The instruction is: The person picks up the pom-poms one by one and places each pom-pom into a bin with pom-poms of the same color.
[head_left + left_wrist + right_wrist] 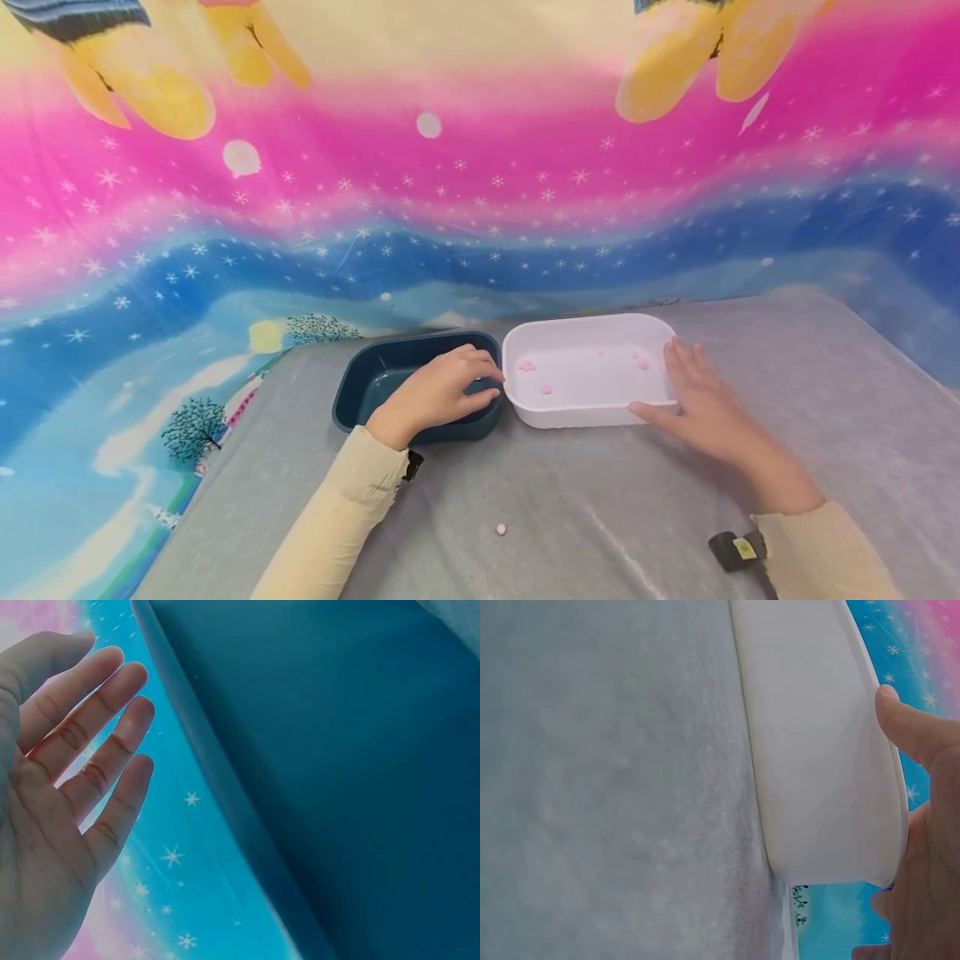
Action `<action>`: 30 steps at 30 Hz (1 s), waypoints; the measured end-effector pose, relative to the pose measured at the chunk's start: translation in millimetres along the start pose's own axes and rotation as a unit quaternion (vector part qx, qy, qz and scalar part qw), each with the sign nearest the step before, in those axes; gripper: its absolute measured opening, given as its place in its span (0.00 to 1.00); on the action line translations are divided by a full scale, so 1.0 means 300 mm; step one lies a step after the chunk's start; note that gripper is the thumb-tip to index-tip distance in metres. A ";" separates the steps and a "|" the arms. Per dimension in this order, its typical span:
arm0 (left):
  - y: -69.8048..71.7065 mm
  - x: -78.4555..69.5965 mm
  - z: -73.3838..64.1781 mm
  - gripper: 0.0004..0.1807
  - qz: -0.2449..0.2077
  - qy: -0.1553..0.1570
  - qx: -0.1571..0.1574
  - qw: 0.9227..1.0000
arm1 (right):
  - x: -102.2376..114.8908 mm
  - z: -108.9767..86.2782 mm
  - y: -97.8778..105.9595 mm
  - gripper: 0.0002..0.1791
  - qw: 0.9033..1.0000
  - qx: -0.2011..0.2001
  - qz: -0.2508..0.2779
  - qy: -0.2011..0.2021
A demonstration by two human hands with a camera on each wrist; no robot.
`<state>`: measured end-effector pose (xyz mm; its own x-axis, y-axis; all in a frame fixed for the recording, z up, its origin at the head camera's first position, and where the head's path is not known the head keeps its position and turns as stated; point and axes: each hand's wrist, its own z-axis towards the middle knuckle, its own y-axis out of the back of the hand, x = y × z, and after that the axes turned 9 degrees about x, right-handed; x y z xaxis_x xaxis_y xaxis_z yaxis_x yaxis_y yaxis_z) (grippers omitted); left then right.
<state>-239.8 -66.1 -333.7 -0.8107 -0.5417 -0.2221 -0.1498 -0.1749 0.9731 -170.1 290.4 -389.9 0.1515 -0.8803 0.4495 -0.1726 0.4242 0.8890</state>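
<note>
A dark blue tub (363, 379) stands left of a white tub (581, 417), their ends close together. Over the dark tub's right part hovers my left hand (442, 387), fingertips near the white tub's left end. The left wrist view shows that hand (79, 769) with loosely extended fingers and nothing in them. My right hand (708, 408) rests against the white tub's right end, fingers extended and thumb at the front rim; the right wrist view also shows its thumb (907, 724) on the rim. Several small pink pieces (527, 365) lie inside the white tub.
One small pink ball (501, 529) lies on the grey cloth (570, 508) in front of the tubs. Behind the table hangs a colourful printed backdrop (465, 192). Part of the dark tub's inside is hidden by the left hand.
</note>
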 end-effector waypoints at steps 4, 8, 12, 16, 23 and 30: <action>-0.001 -0.002 -0.015 0.10 0.013 0.004 -0.001 1.000 | 0.004 -0.003 0.004 0.61 1.000 0.000 -0.001 0.002; 0.000 -0.006 -0.028 0.09 0.021 0.006 -0.004 1.000 | 0.008 -0.005 0.007 0.61 1.000 0.001 -0.001 0.004; -0.001 -0.008 -0.037 0.09 0.029 0.006 -0.002 1.000 | 0.005 -0.005 0.006 0.61 1.000 0.004 0.002 0.000; -0.003 -0.012 -0.049 0.10 0.028 0.008 0.006 1.000 | 0.005 -0.005 0.006 0.61 1.000 0.004 0.003 -0.001; -0.003 -0.022 -0.066 0.10 0.031 -0.004 0.003 1.000 | 0.008 -0.003 0.006 0.61 1.000 0.007 0.005 -0.001; -0.012 -0.043 -0.092 0.10 0.040 -0.004 0.010 0.999 | 0.009 -0.004 0.007 0.61 1.000 0.007 0.006 -0.001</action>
<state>-213.3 -81.1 -336.0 -0.8248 -0.5471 -0.1428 -0.0955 -0.1142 0.9889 -168.8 289.2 -386.8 0.1477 -0.8754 0.4603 -0.1886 0.4319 0.8820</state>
